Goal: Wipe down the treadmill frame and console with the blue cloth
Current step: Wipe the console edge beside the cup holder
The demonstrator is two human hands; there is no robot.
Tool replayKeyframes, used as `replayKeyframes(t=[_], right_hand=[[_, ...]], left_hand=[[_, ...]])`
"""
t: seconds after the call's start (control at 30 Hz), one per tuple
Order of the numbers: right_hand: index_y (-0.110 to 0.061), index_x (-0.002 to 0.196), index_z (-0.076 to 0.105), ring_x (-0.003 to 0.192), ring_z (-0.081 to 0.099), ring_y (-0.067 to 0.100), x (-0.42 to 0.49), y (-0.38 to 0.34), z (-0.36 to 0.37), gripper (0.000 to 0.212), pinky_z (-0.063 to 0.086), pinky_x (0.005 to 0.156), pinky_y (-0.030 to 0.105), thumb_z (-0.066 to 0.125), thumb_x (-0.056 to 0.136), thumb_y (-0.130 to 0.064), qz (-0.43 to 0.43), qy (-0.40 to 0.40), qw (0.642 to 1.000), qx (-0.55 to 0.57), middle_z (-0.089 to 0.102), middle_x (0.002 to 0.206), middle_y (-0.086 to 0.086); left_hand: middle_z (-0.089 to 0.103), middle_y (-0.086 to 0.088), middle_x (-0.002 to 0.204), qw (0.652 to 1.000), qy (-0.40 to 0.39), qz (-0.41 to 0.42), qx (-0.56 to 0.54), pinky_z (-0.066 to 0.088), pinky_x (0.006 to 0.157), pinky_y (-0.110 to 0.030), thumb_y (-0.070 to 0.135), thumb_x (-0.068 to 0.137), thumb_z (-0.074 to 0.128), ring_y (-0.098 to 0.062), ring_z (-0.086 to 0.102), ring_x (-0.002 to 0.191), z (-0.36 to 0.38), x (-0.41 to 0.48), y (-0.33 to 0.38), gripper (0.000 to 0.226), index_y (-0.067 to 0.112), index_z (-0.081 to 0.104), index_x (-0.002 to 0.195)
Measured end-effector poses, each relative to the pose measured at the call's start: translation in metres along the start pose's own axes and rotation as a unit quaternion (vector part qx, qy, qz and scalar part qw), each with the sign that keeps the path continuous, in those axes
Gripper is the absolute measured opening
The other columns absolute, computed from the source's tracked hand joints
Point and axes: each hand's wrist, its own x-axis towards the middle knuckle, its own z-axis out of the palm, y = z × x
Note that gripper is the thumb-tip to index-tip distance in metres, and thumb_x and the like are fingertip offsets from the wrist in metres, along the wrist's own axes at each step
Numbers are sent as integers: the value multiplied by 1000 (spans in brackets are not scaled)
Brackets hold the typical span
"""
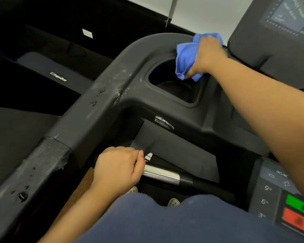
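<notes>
Over on the far left, a neighbouring machine [58,77] shows an Impulse logo on its dark base. Next comes the treadmill frame [95,106], a thick dark rail running from the near left up to a curve at the far middle, spotted with wet drops and pale streaks. Just right of it, near me, the left hand [118,165] has its fingers curled round the end of a silver grip bar [161,174]. Farther off, a cup holder [175,86] is sunk into the frame. At its far right rim the blue cloth [185,57] sits bunched against the frame, the right hand [207,53] clenched round it. Far right stands the console [279,41], its screen blurred. Near right, a control panel [270,188] carries a green button [298,204] above a red button [297,220].
</notes>
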Motion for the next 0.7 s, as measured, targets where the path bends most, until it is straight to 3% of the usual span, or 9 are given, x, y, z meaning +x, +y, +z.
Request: replayKeyframes(t=[0.1,0.2,0.23,0.3,0.37,0.43,0.5,0.6,0.7], right_hand=[[-3,120,47,110,54,34,-4,6,-5,92,44,97,40,76,57,-63,59,-36,997,-21,54,117,18],[-3,139,29,128,43,33,-16,13,-2,105,33,106,40,76,64,-60,123,-41,984,126,40,140,19],[-3,141,24,133,38,30,-22,15,0,111,30,107,38,78,62,-59,123,-17,976,179,35,145,17],[-3,145,17,139,30,25,-29,21,8,122,25,109,34,80,59,-61,93,36,958,270,26,150,12],[-3,148,12,142,25,21,-33,28,15,117,22,110,29,74,68,-61,51,53,940,333,21,154,10],[-2,150,5,145,16,24,-37,35,22,104,16,115,31,59,83,-59,20,44,945,324,12,158,12],[0,150,0,147,5,29,-45,41,29,88,7,119,35,45,94,-51,-13,53,959,277,2,159,15],[4,148,1,147,-2,29,-67,50,36,73,-1,118,31,38,100,-37,-46,61,965,252,-2,158,20],[3,149,2,147,-3,28,-100,58,35,72,-3,117,28,37,101,-36,-68,16,968,242,-4,158,21]], left_hand=[[40,10,42,1000,-11,-2,-8,12,47,-12,32,90,33,-4,37,38,-5,3,1,42,28,41,49],[35,11,41,999,-31,-16,-10,6,45,-10,35,91,32,-5,31,34,-8,4,2,41,30,31,50],[39,11,43,998,-46,-28,-14,9,42,-11,37,93,30,-5,36,36,-10,5,4,42,29,35,51],[57,11,65,994,-81,-44,-52,33,46,-16,40,97,28,-5,53,55,-16,14,9,41,28,55,69],[62,14,95,987,-89,-25,-130,46,71,-21,40,98,34,-3,57,84,-26,34,14,28,29,60,102],[58,12,109,979,-62,34,-190,45,86,-21,32,98,42,-3,54,99,-35,64,26,28,25,55,121],[57,4,113,962,-7,96,-256,44,90,-24,23,96,46,-7,54,102,-45,99,41,31,16,55,125],[58,-3,120,954,38,151,-258,37,91,-21,16,95,45,-12,52,107,-55,160,65,34,11,55,127],[45,-9,143,965,-48,175,-188,25,106,-24,21,97,40,-21,39,132,-40,240,82,43,7,46,136]])
